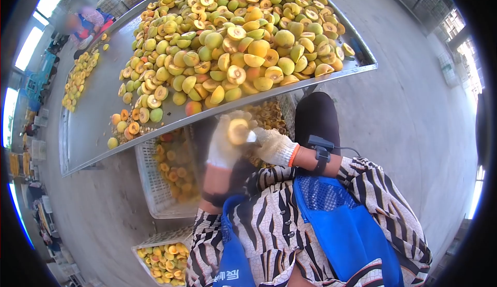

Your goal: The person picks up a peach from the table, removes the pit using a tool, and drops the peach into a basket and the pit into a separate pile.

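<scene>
We note bright daylight, white glare blowing out the left-edge openings [25, 48] and right edge. Fisheye curve, black corners. Left glove [223, 139] motion-blurred; fruit on tabletop [98, 137] sharp. Soft, faint shadows on floor [393, 131].

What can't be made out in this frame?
All in the head view:
Tool in the right hand: its kind; blurred and partly covered by the glove.
Fruit piece in the left hand: whether it has a stone; motion blur.
Lower crate: its full extent; cut off by the bottom edge and covered by the striped sleeve.
Co-worker: what their hands do; too small and blurred.
</scene>
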Action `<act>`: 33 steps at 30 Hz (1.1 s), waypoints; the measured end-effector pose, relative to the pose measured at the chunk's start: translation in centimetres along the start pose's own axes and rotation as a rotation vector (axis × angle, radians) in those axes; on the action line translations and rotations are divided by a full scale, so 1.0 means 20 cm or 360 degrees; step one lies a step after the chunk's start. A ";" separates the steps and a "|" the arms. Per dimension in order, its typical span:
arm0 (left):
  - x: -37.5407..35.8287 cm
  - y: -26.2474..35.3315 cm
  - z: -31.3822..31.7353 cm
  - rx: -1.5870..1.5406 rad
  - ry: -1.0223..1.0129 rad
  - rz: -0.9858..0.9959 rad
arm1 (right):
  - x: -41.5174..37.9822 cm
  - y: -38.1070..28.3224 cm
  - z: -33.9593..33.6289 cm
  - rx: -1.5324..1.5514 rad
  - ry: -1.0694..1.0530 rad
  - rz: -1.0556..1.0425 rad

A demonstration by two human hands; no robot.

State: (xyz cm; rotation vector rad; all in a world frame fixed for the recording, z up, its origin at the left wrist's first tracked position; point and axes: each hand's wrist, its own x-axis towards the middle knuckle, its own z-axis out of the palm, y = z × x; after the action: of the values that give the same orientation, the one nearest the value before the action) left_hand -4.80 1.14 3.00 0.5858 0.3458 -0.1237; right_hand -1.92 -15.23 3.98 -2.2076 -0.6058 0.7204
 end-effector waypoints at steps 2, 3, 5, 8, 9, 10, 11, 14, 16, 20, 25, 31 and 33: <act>0.05 -0.03 -0.12 0.0326 0.0004 0.0119 | -0.02 -0.03 0.02 -0.0094 0.0006 0.0084; 0.06 -0.04 -0.11 0.0158 0.0058 0.0091 | -0.01 -0.03 0.04 -0.0112 0.0006 0.0106; 0.08 -0.11 -0.13 0.0348 0.0097 0.0335 | 0.01 0.00 0.08 0.0152 0.0029 -0.0035; 0.03 -0.15 -0.05 0.0336 0.0161 0.0492 | 0.05 0.07 0.12 0.0198 0.0042 -0.0187; 0.03 -0.15 -0.05 0.0053 0.0174 0.0358 | 0.05 0.08 0.11 0.0155 0.0038 -0.0232; 0.02 -0.12 -0.04 0.0119 0.0112 0.0248 | 0.04 0.07 0.11 0.0110 0.0048 -0.0184; 0.00 -0.07 -0.04 0.0183 0.0049 0.0136 | 0.02 0.06 0.09 0.0064 0.0058 -0.0133; 0.00 0.00 -0.08 0.0445 -0.0086 0.0086 | 0.01 0.05 0.09 -0.0035 0.0070 -0.0028; 0.03 -0.04 -0.12 0.0684 -0.0030 0.0306 | 0.01 0.05 0.13 -0.0032 0.0071 -0.0051; 0.03 -0.12 -0.03 0.0395 0.0347 0.0453 | 0.03 0.07 0.19 0.0076 0.0102 -0.0115; 0.10 -0.19 -0.12 0.0596 0.0439 0.0765 | 0.00 -0.01 0.11 0.0044 -0.0014 0.0096; 0.06 -0.16 -0.04 0.0491 0.0392 0.0713 | 0.01 0.02 0.16 0.0202 0.0023 -0.0150; 0.05 -0.13 -0.02 0.0588 0.0351 0.0614 | -0.01 -0.04 0.10 0.0244 -0.0050 -0.0015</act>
State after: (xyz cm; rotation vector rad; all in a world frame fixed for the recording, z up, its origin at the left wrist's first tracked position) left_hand -4.55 -0.69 0.96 1.0253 0.4204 0.2563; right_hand -3.51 -13.91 3.51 -2.0548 -0.5576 0.7715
